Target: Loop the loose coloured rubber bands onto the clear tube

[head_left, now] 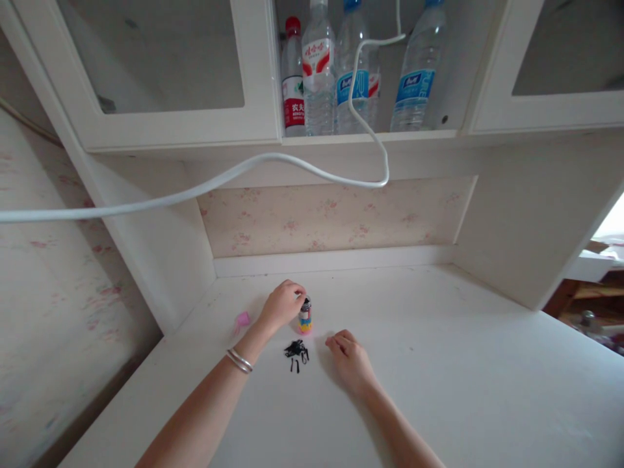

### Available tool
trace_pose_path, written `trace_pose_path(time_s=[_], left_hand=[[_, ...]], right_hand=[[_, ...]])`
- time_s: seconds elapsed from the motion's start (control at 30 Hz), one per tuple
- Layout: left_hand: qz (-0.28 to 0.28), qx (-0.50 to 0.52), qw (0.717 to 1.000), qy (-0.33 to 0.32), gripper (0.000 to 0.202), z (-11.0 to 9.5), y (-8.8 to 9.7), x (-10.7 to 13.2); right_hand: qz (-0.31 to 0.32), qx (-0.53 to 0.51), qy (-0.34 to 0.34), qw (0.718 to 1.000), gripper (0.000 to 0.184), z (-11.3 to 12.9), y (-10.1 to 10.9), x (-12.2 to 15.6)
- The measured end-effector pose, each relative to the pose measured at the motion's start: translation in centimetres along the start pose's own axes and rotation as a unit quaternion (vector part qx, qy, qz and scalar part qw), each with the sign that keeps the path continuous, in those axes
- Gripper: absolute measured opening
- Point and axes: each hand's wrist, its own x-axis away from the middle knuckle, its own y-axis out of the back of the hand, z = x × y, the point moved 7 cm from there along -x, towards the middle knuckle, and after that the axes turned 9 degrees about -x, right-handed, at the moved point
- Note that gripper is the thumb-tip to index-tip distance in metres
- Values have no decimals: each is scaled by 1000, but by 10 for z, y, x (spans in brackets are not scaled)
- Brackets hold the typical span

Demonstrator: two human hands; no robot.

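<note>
A small clear jar (305,320) stands upright on the white tabletop, with pink, yellow, blue and black bits layered inside. My left hand (283,303), silver bangles at its wrist, is at the jar's mouth with its fingers pinched together. What the pinch holds, if anything, is too small to make out. In front of the jar lies a loose pile of small black bands (295,351), a few of them apart from the rest. My right hand (350,357) rests on the table right of the pile, fingers curled closed, their inside hidden.
A small pink piece (242,318), perhaps a lid, lies left of my left hand. A white cable (273,158) hangs across the view. Several plastic bottles (318,71) stand in the open shelf overhead, between cabinet doors (258,78). White side panels flank the table.
</note>
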Motion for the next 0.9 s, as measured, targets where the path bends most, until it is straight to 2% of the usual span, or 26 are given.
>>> trace_pose_path(time_s=[0.23, 0.37, 0.47, 0.57, 0.63, 0.7, 0.8, 0.9], left_hand=[[18, 22, 999, 22, 21, 4, -1, -9], [-1, 56, 998, 24, 19, 7, 7, -6], [-26, 76, 996, 32, 20, 13, 17, 8], [-20, 82, 996, 36, 22, 21, 18, 37], [12, 77, 996, 38, 21, 24, 8, 63], [66, 68, 995, 34, 19, 26, -11, 90], [141, 61, 985, 74, 19, 33, -41, 122], [134, 58, 987, 71, 21, 33, -51, 132]], right_hand=[[-1, 0, 2, 1000, 41, -3, -1, -1], [2, 7, 2, 1000, 42, -5, -1, -1], [18, 23, 1, 1000, 41, -1, -2, 1], [68, 73, 5, 995, 31, 9, -10, 8], [102, 126, 18, 987, 24, 17, -17, 14], [122, 175, 31, 977, 24, 23, -24, 17], [127, 212, 33, 969, 23, 28, -33, 16], [112, 239, 28, 964, 20, 31, -41, 13]])
